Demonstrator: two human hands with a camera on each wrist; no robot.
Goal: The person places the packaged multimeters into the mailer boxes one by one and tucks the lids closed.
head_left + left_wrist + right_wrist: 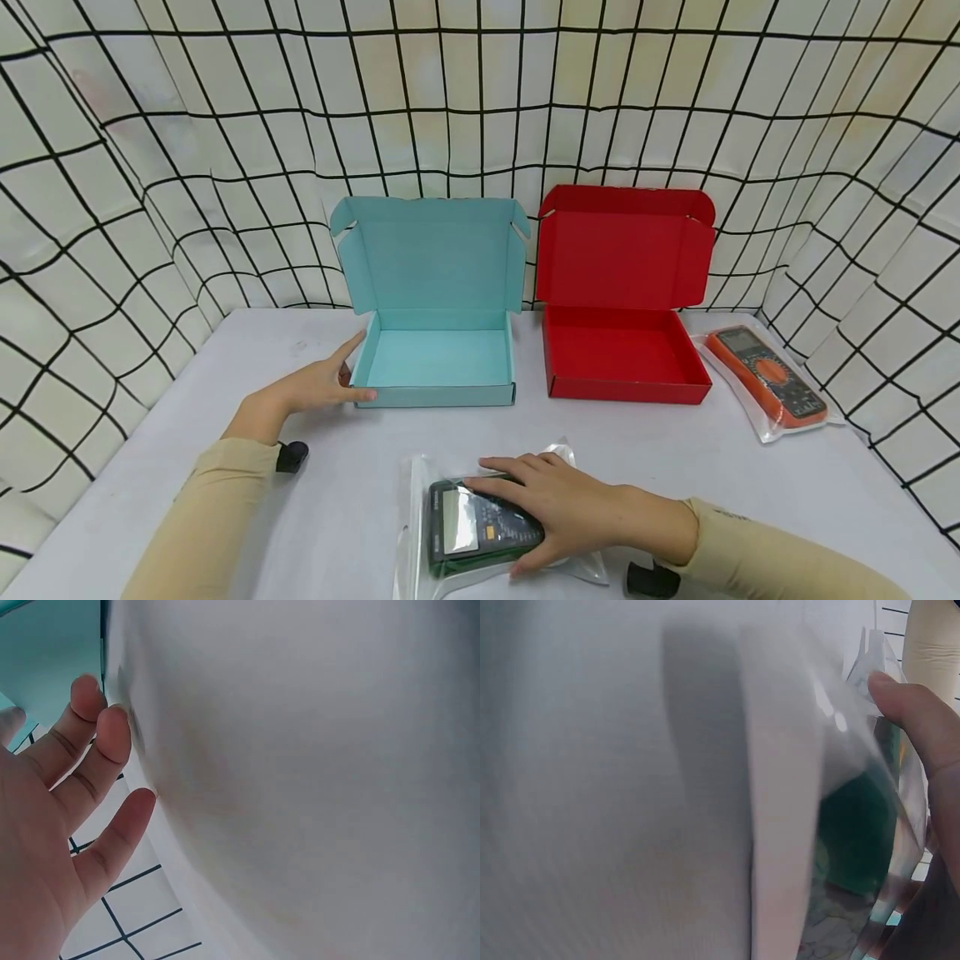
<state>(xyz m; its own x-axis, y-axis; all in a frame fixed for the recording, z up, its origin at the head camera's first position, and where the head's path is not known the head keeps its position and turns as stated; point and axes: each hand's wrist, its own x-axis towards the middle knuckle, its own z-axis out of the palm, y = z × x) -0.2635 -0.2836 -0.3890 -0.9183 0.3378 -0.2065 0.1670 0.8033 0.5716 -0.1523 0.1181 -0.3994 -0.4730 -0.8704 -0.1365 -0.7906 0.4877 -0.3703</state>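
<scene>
A dark multimeter with a green edge [487, 523] lies in a clear plastic bag [408, 533] near the front of the table. My right hand [573, 504] grips it through the bag, thumb on the near side and fingers across the far side. In the right wrist view the bag [784, 787] bulges beside my thumb, and the green casing [859, 832] shows through. My left hand [315, 385] rests against the left side of a light blue box [442, 396], whose lid stands up. Its fingers [94, 776] are spread and loosely bent.
Right of the blue box stands a red box [626, 389] with its lid raised. An orange multimeter [768, 375] in a clear bag lies at the table's right edge. White cloth walls with a black grid [480, 108] surround the white table [337, 500].
</scene>
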